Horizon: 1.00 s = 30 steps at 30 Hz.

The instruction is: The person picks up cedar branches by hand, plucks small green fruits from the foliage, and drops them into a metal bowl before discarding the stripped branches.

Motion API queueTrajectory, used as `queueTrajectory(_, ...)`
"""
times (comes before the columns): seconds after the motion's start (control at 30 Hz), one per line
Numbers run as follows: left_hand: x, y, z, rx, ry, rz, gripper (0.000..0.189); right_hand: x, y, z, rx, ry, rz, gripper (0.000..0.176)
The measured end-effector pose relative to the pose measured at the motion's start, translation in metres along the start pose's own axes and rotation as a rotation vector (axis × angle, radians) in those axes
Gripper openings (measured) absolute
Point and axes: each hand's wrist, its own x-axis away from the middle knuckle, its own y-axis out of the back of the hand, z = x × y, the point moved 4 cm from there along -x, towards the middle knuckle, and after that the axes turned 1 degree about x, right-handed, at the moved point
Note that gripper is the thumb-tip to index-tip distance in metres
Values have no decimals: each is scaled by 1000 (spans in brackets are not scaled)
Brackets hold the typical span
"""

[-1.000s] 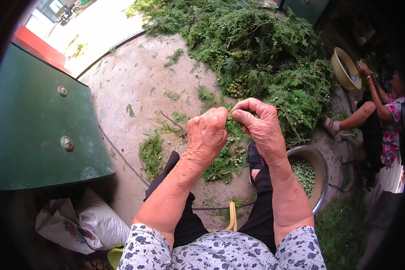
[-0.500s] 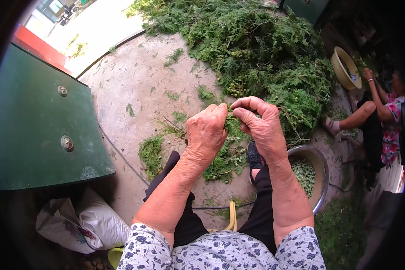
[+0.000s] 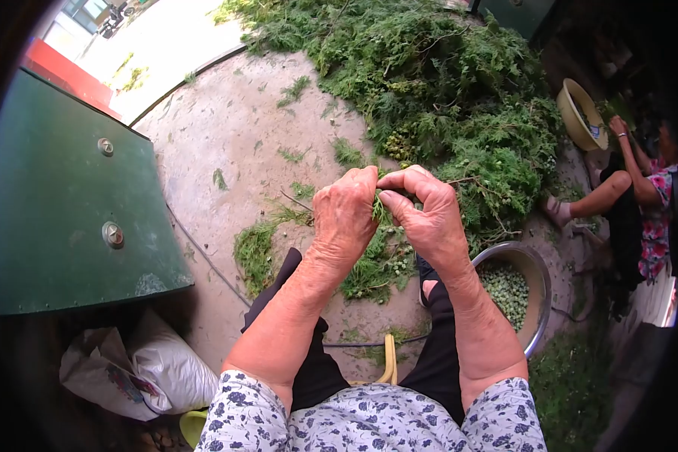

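The person's two hands meet in front of the body, above the space between the knees, with both forearms angled inward from the short patterned sleeves. The left hand (image 3: 343, 207) is curled into a fist, its back and knuckles upward, closed on a green sprig (image 3: 381, 212) whose leafy part shows between the two hands. The right hand (image 3: 429, 215) has its thumb and forefinger brought close together at the left hand's fingertips, beside the top of the sprig; the other fingers are bent under. Whether this hand grips anything is too small to tell.

Below the hands, loose greenery (image 3: 369, 275) lies on the pale, rough floor (image 3: 256, 135), with more scraps scattered around. A large pile of leafy branches (image 3: 437, 98) spreads beyond the hands. Just beside the right leg, a round metal basin (image 3: 539, 282) holds many small green cones (image 3: 506, 294).

On the left stands a green metal panel (image 3: 60, 203) with two star-shaped studs; a dark cable (image 3: 207, 260) runs along the floor past it. A white sack (image 3: 169, 369) lies below the panel. At the far right another person (image 3: 659, 196) in a flowered top sits with hands raised near a yellow basin (image 3: 572, 113).
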Motion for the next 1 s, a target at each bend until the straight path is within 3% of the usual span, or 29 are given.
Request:
queueTrajectory(0.1,-3,-4,0,3,45,29,18,1,1,-1,11,-23,-61,9)
queueTrajectory(0.17,-4,-7,7,154,179,9,11,1,5,-15,-871,-403,-18,10)
queueTrajectory(0.2,-6,-8,12,153,179,9,11,-1,11,-18,-832,-394,-20,12)
queueTrajectory(0.3,-9,-7,30,816,418,51,23,-7,18,-24,-1042,-397,-66,18)
queueTrajectory(0.33,-9,-1,30,815,432,56,23,-7,20,-24,-1075,-383,-37,20)
queueTrajectory(0.4,-6,2,36,1096,686,25,21,-6,21,-24,-1145,-419,-58,21)
queueTrajectory(0.47,-7,4,36,1188,773,1,20,-6,19,-24,-1220,-393,-15,14)
queueTrajectory(0.57,-10,9,39,1323,871,-141,21,-7,22,-33,-1185,-401,-6,14)
queueTrajectory(0.83,-16,17,51,1418,849,-220,22,5,99,-55,-464,-420,-133,30)
queueTrajectory(1.0,-16,20,57,1467,849,-259,21,70,157,-92,7,-658,-182,32)
